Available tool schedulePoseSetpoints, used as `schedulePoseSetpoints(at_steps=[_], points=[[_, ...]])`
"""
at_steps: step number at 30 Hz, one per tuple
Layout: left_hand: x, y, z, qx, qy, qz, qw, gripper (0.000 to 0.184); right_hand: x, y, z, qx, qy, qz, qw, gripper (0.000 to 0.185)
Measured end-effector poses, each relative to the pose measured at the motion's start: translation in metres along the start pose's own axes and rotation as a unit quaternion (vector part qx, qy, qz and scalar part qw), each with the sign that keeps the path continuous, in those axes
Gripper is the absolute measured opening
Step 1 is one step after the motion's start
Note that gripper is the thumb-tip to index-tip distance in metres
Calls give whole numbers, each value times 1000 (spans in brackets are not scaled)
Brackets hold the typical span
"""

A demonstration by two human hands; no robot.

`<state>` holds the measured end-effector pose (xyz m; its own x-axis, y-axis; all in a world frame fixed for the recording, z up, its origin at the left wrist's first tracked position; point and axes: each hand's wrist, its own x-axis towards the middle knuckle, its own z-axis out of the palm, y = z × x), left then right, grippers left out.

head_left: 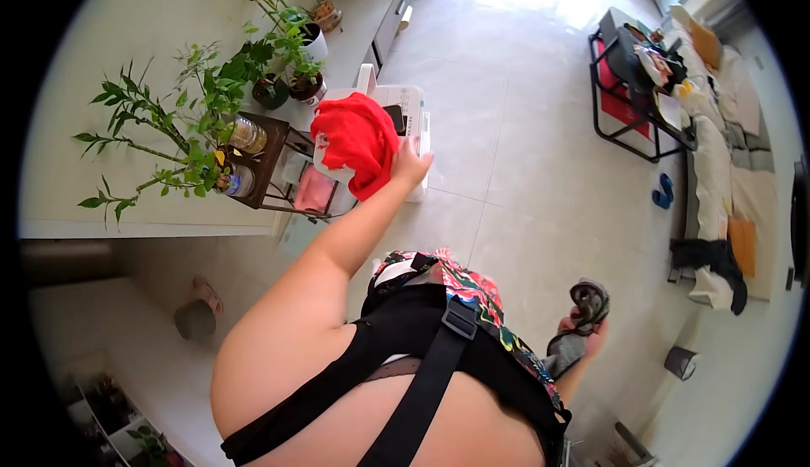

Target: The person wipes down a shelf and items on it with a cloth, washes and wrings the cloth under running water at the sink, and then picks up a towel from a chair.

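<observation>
My left hand (409, 166) reaches forward to a red cloth (354, 138) and is closed on its right edge, with some fingertips hard to see. The bunched cloth lies over the top of a white appliance (413, 100), beside a dark phone-like object (395, 118). Low on the right, my right hand (596, 338) is closed around a crumpled dark grey patterned cloth (589, 302), part of which hangs below the fingers.
Potted plants (202, 155) and a dark stand (266, 159) holding a pink item (315, 188) are left of the appliance. A black-framed table (620, 87), blue slippers (662, 191) and a covered sofa (713, 180) are on the right. A small bin (680, 363) stands lower right.
</observation>
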<state>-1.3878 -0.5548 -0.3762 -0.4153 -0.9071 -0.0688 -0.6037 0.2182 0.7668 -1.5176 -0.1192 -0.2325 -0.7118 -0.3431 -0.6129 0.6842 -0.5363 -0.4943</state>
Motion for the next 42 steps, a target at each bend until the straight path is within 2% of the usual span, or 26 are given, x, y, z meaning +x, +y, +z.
schedulePoseSetpoints(at_steps=[1,3,4,6,7,9,10,11,12,13,16,18,20,21,22,26,28,29,30,32,33,35,36,38,40,42], points=[[22,0,2,29,33,-21,999,60,15,-10,3,28,-33,21,999,35],[63,-10,16,88,103,-59,989,69,53,-35,18,3,-23,26,999,35],[79,-19,27,124,136,-113,976,75,72,-46,24,-12,-10,24,1000,35],[108,-31,28,-37,151,-215,964,80,122,-64,27,-37,-42,52,997,36],[113,-35,32,-38,165,-230,958,80,149,-73,28,-65,-66,76,993,36],[123,-30,26,148,189,-207,948,82,200,-91,60,-102,-106,115,982,36],[120,-30,20,156,194,-222,943,82,220,-99,76,-93,-110,140,980,37],[119,-26,15,337,77,-199,917,80,239,-108,95,-86,-114,162,976,37],[127,-24,10,497,-42,-163,851,78,262,-114,114,-91,-121,171,974,37],[136,-39,12,523,-72,-164,833,72,285,-124,132,-130,-159,175,963,37],[150,-29,1,479,-83,-205,849,59,328,-141,196,-180,-230,173,941,33],[144,-13,4,503,-98,-213,832,50,353,-137,236,-212,-235,159,935,32],[140,-21,8,507,-52,-75,857,43,374,-119,266,-223,-236,184,928,32],[138,-15,9,464,-31,-63,883,45,383,-111,279,-225,-232,196,926,31],[133,-6,8,413,-66,-100,903,49,395,-103,281,-235,-224,199,924,32],[125,16,11,378,-84,-199,900,61,404,-60,325,-230,-239,241,912,30],[126,-6,23,175,144,-265,937,66,416,-48,343,-239,-286,290,881,28],[135,-15,31,127,283,-287,906,75,423,-42,352,-240,-289,296,878,28],[145,-8,26,60,339,-369,863,82,433,-37,361,-257,-297,295,871,28],[166,-31,33,84,420,-415,803,87,437,-31,379,-284,-302,294,861,28],[170,-31,38,81,421,-420,800,87,436,-27,391,-273,-281,292,873,28],[184,-23,35,131,381,-513,758,90,434,-21,409,-271,-254,271,888,26],[188,-17,33,129,381,-512,759,90,435,-19,413,-272,-255,270,888,26],[194,-9,32,159,339,-554,743,92,438,-14,422,-300,-309,244,869,27],[199,-14,28,144,323,-560,749,92,457,-12,418,-304,-316,253,862,29],[193,-12,23,132,327,-539,765,90,470,-13,412,-282,-256,283,880,31]])
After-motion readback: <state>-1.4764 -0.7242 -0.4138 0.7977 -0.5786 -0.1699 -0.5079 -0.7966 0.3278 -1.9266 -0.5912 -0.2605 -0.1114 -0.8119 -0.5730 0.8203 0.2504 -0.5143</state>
